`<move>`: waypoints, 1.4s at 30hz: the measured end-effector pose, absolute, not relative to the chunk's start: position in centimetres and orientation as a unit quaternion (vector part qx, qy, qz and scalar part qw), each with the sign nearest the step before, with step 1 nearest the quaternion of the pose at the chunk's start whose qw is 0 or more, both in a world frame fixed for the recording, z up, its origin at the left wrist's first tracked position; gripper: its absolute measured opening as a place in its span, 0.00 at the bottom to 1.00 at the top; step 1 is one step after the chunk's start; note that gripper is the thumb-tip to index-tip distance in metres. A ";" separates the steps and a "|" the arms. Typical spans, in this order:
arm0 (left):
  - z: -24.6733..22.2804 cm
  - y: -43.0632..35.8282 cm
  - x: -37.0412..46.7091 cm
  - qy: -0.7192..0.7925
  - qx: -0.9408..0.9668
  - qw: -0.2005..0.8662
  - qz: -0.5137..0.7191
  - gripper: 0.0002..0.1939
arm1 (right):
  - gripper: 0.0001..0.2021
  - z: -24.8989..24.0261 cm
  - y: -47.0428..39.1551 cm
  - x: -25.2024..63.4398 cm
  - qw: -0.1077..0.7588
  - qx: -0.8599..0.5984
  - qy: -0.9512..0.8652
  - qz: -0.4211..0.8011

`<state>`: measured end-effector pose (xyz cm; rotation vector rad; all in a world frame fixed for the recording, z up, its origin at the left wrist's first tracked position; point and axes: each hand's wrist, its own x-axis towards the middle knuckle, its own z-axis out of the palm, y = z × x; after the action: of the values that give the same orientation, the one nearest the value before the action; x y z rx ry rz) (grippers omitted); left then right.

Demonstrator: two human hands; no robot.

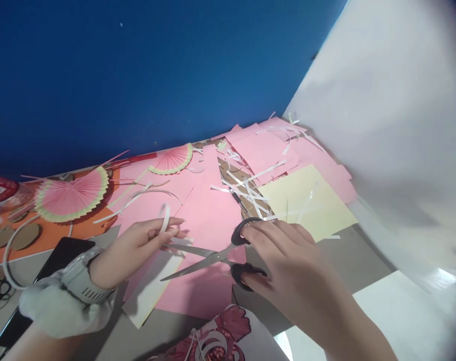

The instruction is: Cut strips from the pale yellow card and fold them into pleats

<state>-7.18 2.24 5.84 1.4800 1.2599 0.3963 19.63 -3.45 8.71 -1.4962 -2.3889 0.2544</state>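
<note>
A curled white paper strip (165, 219) is pinched between the thumb and fingers of my left hand (149, 235). My right hand (288, 255) grips black-handled scissors (213, 259) through their loops. Their blades are spread apart and point left, with one tip close to my left fingers. Beneath my left hand and the blades lies a pale paper piece (147, 291), partly covered. Pink paper sheets (213, 220) spread out under both hands.
Two pink pleated paper fans with yellow edges (72, 195) (171, 159) lie at the left and back. White strips and a pen (236, 199) rest on brown cardboard. A yellow sheet (306, 200) is at right, a black phone (64, 255) at left. A blue wall (156, 75) stands behind.
</note>
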 end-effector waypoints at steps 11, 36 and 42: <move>4.3 6.3 -6.6 0.537 0.757 0.340 0.154 0.18 | 0.10 7.6 -3.6 19.7 0.194 -0.519 -0.830 0.064; 5.0 3.5 -7.1 0.370 0.795 0.480 0.007 0.17 | 0.15 5.6 -1.0 16.1 0.051 -0.424 -0.904 -0.029; 5.7 4.8 -6.6 0.365 0.797 0.481 0.023 0.18 | 0.13 6.3 0.2 16.8 0.015 -0.451 -0.892 0.004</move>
<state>-6.56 4.76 5.75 1.9424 0.8912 0.0568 16.78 0.17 6.31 -1.4042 -2.7772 0.0112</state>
